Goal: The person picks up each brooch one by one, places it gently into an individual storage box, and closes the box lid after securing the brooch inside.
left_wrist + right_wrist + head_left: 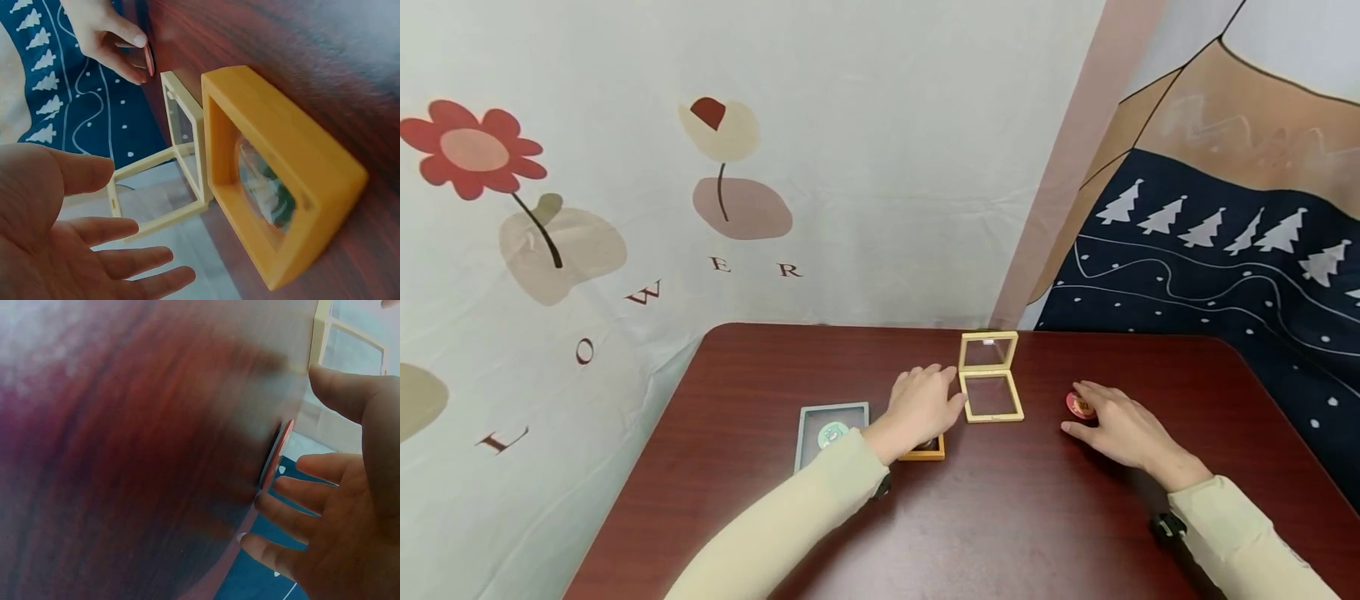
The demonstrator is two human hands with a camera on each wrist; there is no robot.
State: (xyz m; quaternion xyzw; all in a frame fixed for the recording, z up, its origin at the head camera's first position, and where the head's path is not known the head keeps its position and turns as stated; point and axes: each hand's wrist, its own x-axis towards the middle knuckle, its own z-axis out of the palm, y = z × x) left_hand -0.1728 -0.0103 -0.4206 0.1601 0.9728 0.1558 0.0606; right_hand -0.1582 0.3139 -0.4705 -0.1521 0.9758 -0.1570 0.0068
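My left hand (922, 400) is held over the table with its fingers spread and nothing in them. Its fingertips come close to the left side of a pale yellow display frame (996, 417), which stands hinged open with clear film in both halves. Partly hidden beneath that hand is an orange frame (934, 456); the left wrist view shows a round patterned piece (265, 184) inside it. At the right, my right hand (1123, 429) has its loosely bent fingers at a red round badge (1076, 407) on the table, fingertips right at its edge.
A grey-blue frame (801, 433) with a round teal badge (831, 434) inside lies to the left, partly covered by the left sleeve. The dark red wooden table (1015, 533) ends at a printed cloth (880, 208) behind it.
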